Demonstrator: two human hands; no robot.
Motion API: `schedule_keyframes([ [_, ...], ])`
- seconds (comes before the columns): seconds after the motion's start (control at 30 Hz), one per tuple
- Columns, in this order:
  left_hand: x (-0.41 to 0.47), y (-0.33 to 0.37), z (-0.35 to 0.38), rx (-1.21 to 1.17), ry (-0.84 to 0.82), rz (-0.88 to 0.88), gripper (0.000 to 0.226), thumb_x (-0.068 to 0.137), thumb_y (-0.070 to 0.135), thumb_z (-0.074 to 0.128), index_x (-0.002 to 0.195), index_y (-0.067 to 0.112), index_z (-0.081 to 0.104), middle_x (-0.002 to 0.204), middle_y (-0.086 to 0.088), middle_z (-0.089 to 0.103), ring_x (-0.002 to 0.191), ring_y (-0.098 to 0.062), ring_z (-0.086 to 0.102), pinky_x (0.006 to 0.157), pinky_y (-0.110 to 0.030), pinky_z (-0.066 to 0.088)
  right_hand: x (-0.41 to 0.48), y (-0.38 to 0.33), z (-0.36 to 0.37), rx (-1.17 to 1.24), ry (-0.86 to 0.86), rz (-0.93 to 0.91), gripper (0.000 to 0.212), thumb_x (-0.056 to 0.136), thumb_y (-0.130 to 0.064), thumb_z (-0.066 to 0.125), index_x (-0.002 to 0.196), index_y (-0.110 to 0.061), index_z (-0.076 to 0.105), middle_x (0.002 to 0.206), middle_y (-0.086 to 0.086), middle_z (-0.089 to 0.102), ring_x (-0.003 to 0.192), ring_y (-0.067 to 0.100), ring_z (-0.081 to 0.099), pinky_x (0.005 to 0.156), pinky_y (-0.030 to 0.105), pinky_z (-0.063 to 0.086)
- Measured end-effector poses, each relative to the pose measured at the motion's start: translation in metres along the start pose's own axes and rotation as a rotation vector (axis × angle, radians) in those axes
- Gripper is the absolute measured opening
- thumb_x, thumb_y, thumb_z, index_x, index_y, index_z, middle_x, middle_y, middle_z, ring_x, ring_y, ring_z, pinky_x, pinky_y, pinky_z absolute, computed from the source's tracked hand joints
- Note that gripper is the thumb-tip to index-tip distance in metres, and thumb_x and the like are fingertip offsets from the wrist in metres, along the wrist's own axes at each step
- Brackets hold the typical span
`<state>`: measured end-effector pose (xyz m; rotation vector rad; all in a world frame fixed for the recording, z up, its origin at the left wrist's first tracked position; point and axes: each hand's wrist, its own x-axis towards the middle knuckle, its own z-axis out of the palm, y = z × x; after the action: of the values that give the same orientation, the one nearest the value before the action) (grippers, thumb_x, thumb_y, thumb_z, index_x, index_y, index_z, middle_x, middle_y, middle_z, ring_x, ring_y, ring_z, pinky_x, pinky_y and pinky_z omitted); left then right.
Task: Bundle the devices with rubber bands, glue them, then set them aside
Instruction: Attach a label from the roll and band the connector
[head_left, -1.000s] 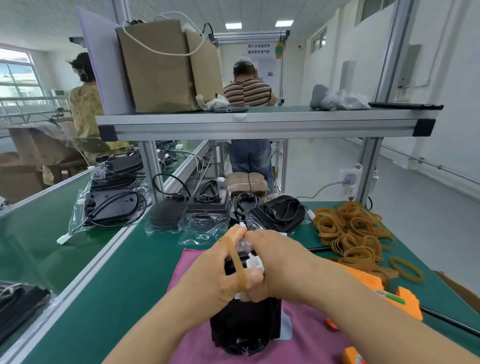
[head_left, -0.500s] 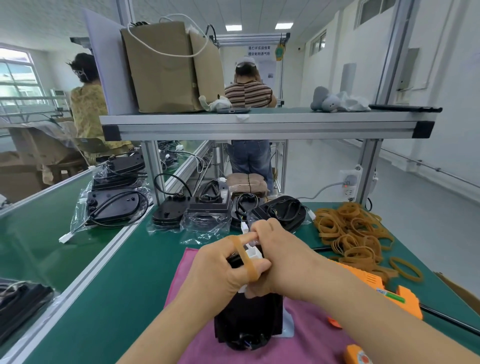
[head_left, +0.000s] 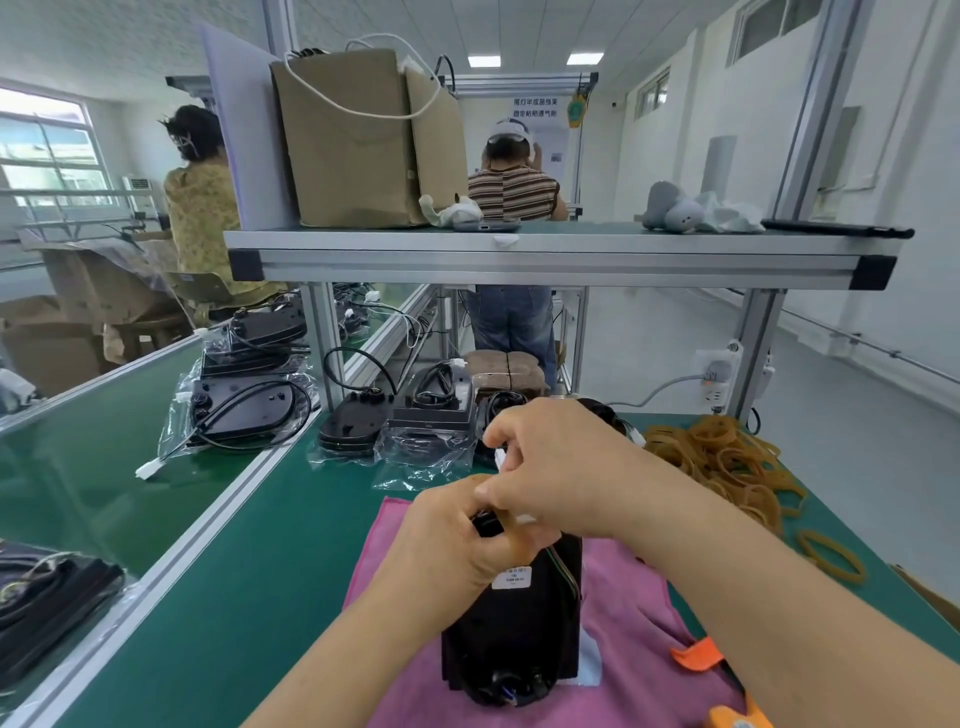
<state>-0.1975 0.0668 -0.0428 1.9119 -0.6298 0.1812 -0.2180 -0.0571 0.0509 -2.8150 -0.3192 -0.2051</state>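
Since a band is most easily slipped over a free end, the device (head_left: 511, 623) is held with its far end raised into the hands, while its near end appears to rest on the pink cloth (head_left: 649, 613), which is probably laid there to spare the casing and stop it from sliding. The raised end is gripped by the left hand (head_left: 467, 540), its fingers curled round the black body, so that the device is steadied against any pull. Just above it, the white connector (head_left: 500, 460) is pinched by the curled fingers of the right hand (head_left: 550, 467), probably so that the lead is gathered against the body and can be bound in with it. Whether a band is already stretched between the fingers cannot be told, as that spot is covered by the hands. The loose rubber bands (head_left: 727, 457) are heaped on the green worktop (head_left: 234, 597) to the right, near the right arm, and the orange glue gun (head_left: 698, 656) is lain beside the cloth, partly hidden by the forearm. Gluing is judged not yet begun.
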Motion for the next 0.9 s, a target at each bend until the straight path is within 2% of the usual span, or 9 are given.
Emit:
schedule_keyframes([
  [0.13, 0.003, -0.001, 0.000, 0.051, 0.016, 0.022, 0.019, 0.065, 0.038, 0.063, 0.062, 0.022, 0.052, 0.052, 0.009, 0.044, 0.054, -0.007, 0.035, 0.051, -0.031, 0.033, -0.002, -0.004, 0.003, -0.130, 0.019, 0.010, 0.041, 0.077, -0.037, 0.062, 0.113, -0.018, 0.062, 0.092, -0.004, 0.066, 0.089, 0.019, 0.062, 0.077, 0.039, 0.055],
  [0.23, 0.002, -0.001, 0.000, 0.021, 0.024, 0.002, 0.039, 0.060, 0.046, 0.060, 0.066, 0.008, 0.058, 0.058, -0.008, 0.054, 0.058, -0.011, 0.041, 0.053, -0.039, 0.039, -0.001, -0.002, 0.008, 0.146, 0.013, 0.045, 0.047, 0.074, -0.019, 0.065, 0.120, -0.011, 0.059, 0.092, 0.002, 0.070, 0.090, 0.022, 0.065, 0.082, 0.042, 0.056],
  [0.3, 0.003, 0.001, -0.002, -0.002, 0.031, -0.009, 0.042, 0.056, 0.053, 0.056, 0.068, 0.014, 0.064, 0.057, 0.000, 0.058, 0.056, -0.007, 0.045, 0.053, -0.032, 0.040, -0.001, -0.001, 0.010, 0.338, 0.022, 0.091, 0.050, 0.076, -0.015, 0.068, 0.125, -0.011, 0.059, 0.105, 0.004, 0.071, 0.097, 0.021, 0.067, 0.087, 0.041, 0.056],
  [0.37, 0.003, 0.002, -0.003, -0.001, 0.014, -0.009, 0.022, 0.060, 0.054, 0.061, 0.066, 0.033, 0.066, 0.057, 0.012, 0.059, 0.054, 0.001, 0.048, 0.053, -0.020, 0.040, -0.001, -0.002, 0.011, 0.483, -0.001, 0.119, 0.047, 0.077, -0.013, 0.070, 0.124, -0.015, 0.062, 0.108, 0.002, 0.069, 0.091, 0.016, 0.066, 0.082, 0.033, 0.057],
  [0.47, 0.001, 0.001, -0.006, -0.013, -0.019, -0.033, 0.011, 0.074, 0.039, 0.080, 0.072, 0.039, 0.069, 0.059, 0.018, 0.060, 0.053, 0.005, 0.050, 0.052, -0.008, 0.037, 0.001, -0.002, 0.002, 0.776, -0.043, 0.142, 0.033, 0.079, -0.001, 0.066, 0.110, -0.011, 0.066, 0.079, 0.002, 0.067, 0.062, 0.007, 0.059, 0.060, 0.021, 0.049],
  [0.63, -0.001, 0.001, -0.008, -0.077, -0.021, 0.004, 0.021, 0.084, 0.018, 0.076, 0.087, 0.039, 0.075, 0.065, 0.025, 0.065, 0.059, 0.008, 0.060, 0.059, -0.002, 0.041, -0.006, 0.031, -0.013, 1.320, -0.049, 0.207, 0.026, 0.089, 0.009, 0.054, 0.105, -0.011, 0.055, 0.059, 0.001, 0.062, 0.052, 0.013, 0.059, 0.059, 0.025, 0.055],
  [0.73, 0.000, -0.001, -0.004, -0.005, 0.022, 0.075, 0.021, 0.076, 0.036, 0.077, 0.092, 0.049, 0.073, 0.078, 0.025, 0.070, 0.072, 0.009, 0.063, 0.068, -0.003, 0.041, -0.013, 0.059, -0.001, 1.532, -0.033, 0.314, 0.028, 0.089, 0.011, 0.045, 0.106, -0.010, 0.049, 0.056, 0.002, 0.050, 0.046, 0.012, 0.050, 0.059, 0.032, 0.053],
  [0.8, 0.000, -0.005, -0.001, 0.013, 0.043, 0.092, 0.032, 0.070, 0.051, 0.072, 0.100, 0.041, 0.075, 0.088, 0.022, 0.073, 0.084, 0.003, 0.067, 0.074, -0.007, 0.044, -0.015, 0.078, 0.012, 1.704, -0.003, 0.435, 0.027, 0.090, 0.012, 0.040, 0.104, -0.010, 0.047, 0.058, 0.004, 0.042, 0.045, 0.011, 0.043, 0.047, 0.028, 0.048],
  [0.9, -0.001, -0.008, 0.001, 0.006, 0.039, 0.105, 0.040, 0.069, 0.050, 0.070, 0.105, 0.034, 0.076, 0.087, 0.018, 0.073, 0.081, 0.000, 0.067, 0.074, -0.008, 0.044, -0.014, 0.093, 0.032, 1.863, -0.027, 0.550, 0.026, 0.091, 0.012, 0.038, 0.102, -0.011, 0.045, 0.060, 0.004, 0.039, 0.046, 0.010, 0.039, 0.040, 0.021, 0.042],
])
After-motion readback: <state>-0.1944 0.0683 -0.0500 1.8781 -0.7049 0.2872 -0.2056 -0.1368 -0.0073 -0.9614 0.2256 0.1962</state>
